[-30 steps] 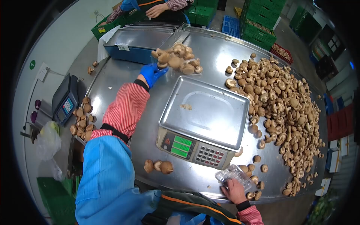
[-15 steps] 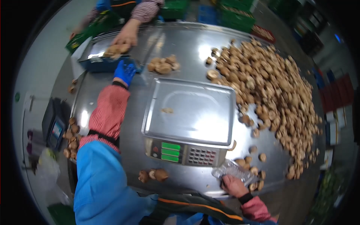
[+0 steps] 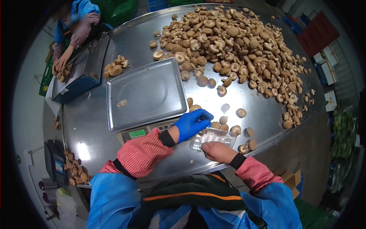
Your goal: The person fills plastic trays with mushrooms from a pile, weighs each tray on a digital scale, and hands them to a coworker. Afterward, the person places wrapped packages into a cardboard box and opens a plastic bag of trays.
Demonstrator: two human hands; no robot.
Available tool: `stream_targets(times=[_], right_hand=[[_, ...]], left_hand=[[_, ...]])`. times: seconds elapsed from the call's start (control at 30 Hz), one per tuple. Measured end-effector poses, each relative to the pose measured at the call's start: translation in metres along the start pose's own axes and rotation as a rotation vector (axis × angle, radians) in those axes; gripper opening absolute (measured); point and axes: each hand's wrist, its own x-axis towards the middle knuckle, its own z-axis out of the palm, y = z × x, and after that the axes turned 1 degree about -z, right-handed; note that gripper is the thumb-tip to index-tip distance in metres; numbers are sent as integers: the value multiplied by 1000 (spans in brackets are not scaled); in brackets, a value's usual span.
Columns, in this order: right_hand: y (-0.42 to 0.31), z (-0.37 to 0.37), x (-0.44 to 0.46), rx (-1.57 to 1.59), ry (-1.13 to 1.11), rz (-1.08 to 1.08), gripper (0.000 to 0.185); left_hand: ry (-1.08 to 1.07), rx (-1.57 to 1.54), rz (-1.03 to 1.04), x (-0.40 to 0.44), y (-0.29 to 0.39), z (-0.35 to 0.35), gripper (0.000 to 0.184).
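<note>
A shallow clear plastic tray (image 3: 214, 138) is in my right hand (image 3: 219, 151), whose thumb and fingers grip its near edge. My left hand (image 3: 193, 124), in a blue glove, hovers over the tray's left end beside the scale's keypad. Its fingers are bent and apart from the thumb, with nothing visible between them. Several loose mushrooms (image 3: 236, 130) lie just beyond and to the right of the tray. The weighing scale (image 3: 146, 95) stands left of my hands, a small mushroom scrap (image 3: 121, 103) on its metal pan and its green display (image 3: 137, 133) lit.
A large heap of mushrooms (image 3: 232, 42) covers the back right of the steel table (image 3: 85, 122). A small mushroom pile (image 3: 116, 66) lies behind the scale. At far left, a co-worker's hands (image 3: 63, 61) hold mushrooms over a blue-sided machine (image 3: 82, 82). More mushrooms (image 3: 76, 170) lie at the left edge.
My left hand has come from the blue-sided machine across to the tray. The right hand still holds the tray, now more level. My view has swung right.
</note>
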Motion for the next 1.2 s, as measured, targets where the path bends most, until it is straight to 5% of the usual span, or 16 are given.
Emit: stream_targets(times=[0.17, 0.23, 0.33, 0.43, 0.8, 1.2], right_hand=[[8, 3, -3, -21, 6, -36, 13], [4, -1, -5, 6, 48, -58, 13], [0, 6, -12, -252, 99, -35, 9], [-1, -3, -18, -435, 206, -32, 9], [15, -2, -41, -434, 239, -241, 7], [14, -1, -36, -374, 208, -168, 8]], left_hand=[[84, 71, -124, 15, -14, 11, 31], [208, 355, -26, 14, -18, 15, 34], [70, 1002, 264, 21, -27, 22, 38], [-120, 1104, -115, 31, -30, 36, 33], [-194, 958, -225, 43, -44, 29, 27], [-166, 897, -249, 42, -50, 28, 28]])
